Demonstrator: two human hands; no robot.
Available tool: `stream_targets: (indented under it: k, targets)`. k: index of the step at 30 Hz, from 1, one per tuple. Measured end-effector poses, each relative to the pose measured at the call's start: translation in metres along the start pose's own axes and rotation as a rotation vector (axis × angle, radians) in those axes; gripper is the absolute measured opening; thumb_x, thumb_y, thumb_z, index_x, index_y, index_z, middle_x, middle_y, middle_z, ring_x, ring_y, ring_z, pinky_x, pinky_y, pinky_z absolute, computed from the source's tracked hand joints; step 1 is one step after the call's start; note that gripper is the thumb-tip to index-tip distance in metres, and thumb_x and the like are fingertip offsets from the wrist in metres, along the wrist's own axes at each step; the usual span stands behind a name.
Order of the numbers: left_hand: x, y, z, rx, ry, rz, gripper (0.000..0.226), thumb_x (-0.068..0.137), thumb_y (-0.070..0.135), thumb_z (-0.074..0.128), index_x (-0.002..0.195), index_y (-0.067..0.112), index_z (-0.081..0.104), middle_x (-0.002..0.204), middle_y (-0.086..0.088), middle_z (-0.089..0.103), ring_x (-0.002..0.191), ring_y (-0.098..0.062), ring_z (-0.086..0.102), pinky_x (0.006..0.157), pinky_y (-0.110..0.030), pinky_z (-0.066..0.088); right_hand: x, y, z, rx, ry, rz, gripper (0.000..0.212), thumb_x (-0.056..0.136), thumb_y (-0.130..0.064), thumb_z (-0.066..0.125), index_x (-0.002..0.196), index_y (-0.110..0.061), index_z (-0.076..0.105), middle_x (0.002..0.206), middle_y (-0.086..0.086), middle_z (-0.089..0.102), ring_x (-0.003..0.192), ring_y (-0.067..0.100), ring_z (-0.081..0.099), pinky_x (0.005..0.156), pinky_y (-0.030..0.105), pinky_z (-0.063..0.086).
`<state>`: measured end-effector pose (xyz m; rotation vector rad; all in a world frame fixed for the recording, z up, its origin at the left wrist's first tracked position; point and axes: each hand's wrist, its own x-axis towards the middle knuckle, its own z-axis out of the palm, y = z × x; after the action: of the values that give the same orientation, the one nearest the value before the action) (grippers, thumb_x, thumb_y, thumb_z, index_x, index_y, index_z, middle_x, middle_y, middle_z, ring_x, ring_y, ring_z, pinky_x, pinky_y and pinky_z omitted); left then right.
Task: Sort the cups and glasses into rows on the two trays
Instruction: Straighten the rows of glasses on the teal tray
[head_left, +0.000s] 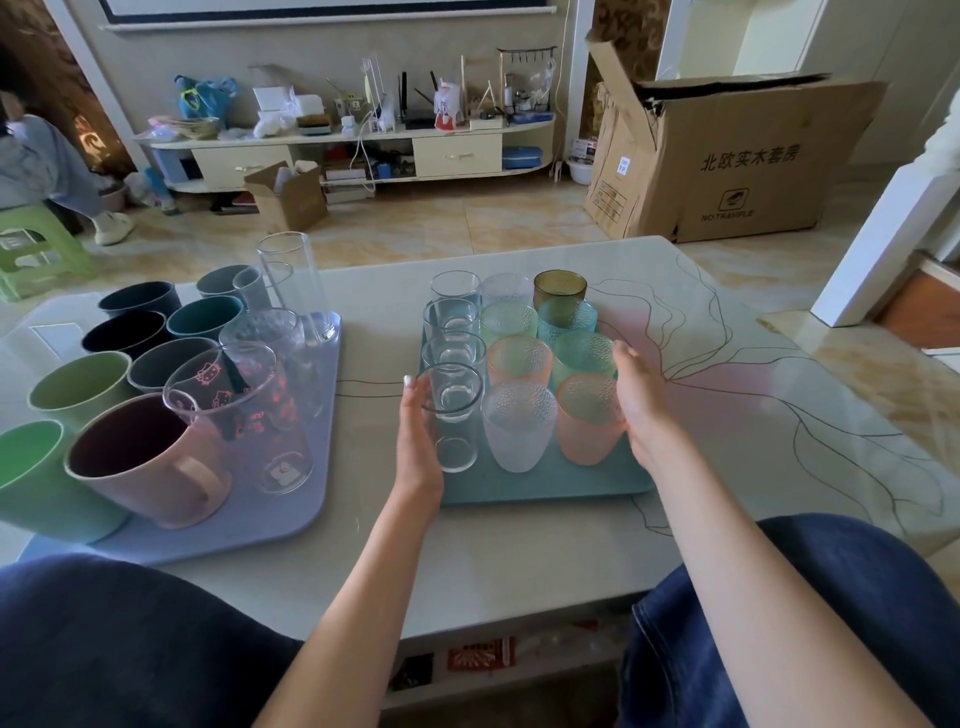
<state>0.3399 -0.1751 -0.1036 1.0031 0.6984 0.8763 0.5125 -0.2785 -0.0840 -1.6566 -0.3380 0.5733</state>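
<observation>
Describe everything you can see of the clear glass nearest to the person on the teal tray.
The clear glass is a smooth, straight-sided tumbler that looks like real glass, with a thick base. It stands upright and looks empty. It is at the near end of the left row on the teal tray, in front of three similar glasses. The left hand cups its left side. A frosted dimpled cup stands close on its right.

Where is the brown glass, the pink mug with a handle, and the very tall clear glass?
Brown glass (560, 292): head view, on its side wall.
Pink mug (150, 462): head view, on its outer wall beside the handle.
Tall clear glass (291, 280): head view, on its upper wall.
</observation>
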Motion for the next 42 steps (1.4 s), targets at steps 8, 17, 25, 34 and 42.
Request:
stream_targets:
  k: [8,17,25,34,42]
  targets:
    - [0.004,-0.002,-0.014,0.059,0.027,-0.007,0.061,0.098,0.052,0.019,0.139,0.013,0.043,0.140,0.002,0.049,0.123,-0.010,0.050,0.098,-0.022,0.038,0.010,0.016,-0.028,0.023,0.362,0.009,0.026,0.094,-0.029,0.040,0.103,-0.017,0.062,0.104,0.006,0.064,0.091,0.023,0.055,0.081,0.035,0.041]
    - [-0.006,-0.012,-0.020,0.153,0.101,0.110,0.060,0.090,0.052,0.038,0.136,0.014,0.048,0.139,0.000,0.052,0.131,-0.011,0.045,0.117,-0.035,0.026,-0.003,0.045,-0.052,-0.565,0.141,0.076,0.033,0.092,-0.022,0.050,0.123,-0.009,0.056,0.123,0.014,0.060,0.110,0.031,0.057,0.090,0.036,0.043]
    - [0.009,-0.011,-0.045,0.497,0.171,0.161,0.041,0.102,0.022,0.035,0.140,0.009,0.043,0.142,-0.001,0.046,0.134,-0.015,0.040,0.105,-0.019,0.027,-0.019,0.043,-0.051,-0.758,0.028,-0.065,0.028,0.093,-0.016,0.048,0.116,-0.011,0.061,0.112,0.016,0.066,0.101,0.034,0.060,0.082,0.035,0.049]
    - [0.072,0.015,-0.025,0.344,0.038,-0.065,0.056,0.101,0.045,0.018,0.147,0.015,0.031,0.155,0.003,0.027,0.143,-0.012,0.025,0.116,-0.031,0.014,-0.018,0.053,-0.043,-0.847,0.177,-0.152,0.031,0.095,-0.016,0.039,0.118,-0.018,0.058,0.104,0.014,0.066,0.090,0.033,0.060,0.069,0.032,0.045]
    - [0.106,0.022,-0.006,0.190,-0.131,-0.145,0.061,0.100,0.049,0.008,0.150,0.017,0.022,0.155,0.000,0.025,0.143,-0.022,0.026,0.118,-0.047,0.020,-0.014,0.065,-0.036,-0.902,0.262,-0.188,0.032,0.098,-0.022,0.034,0.124,-0.020,0.053,0.108,0.015,0.062,0.098,0.036,0.059,0.078,0.039,0.049]
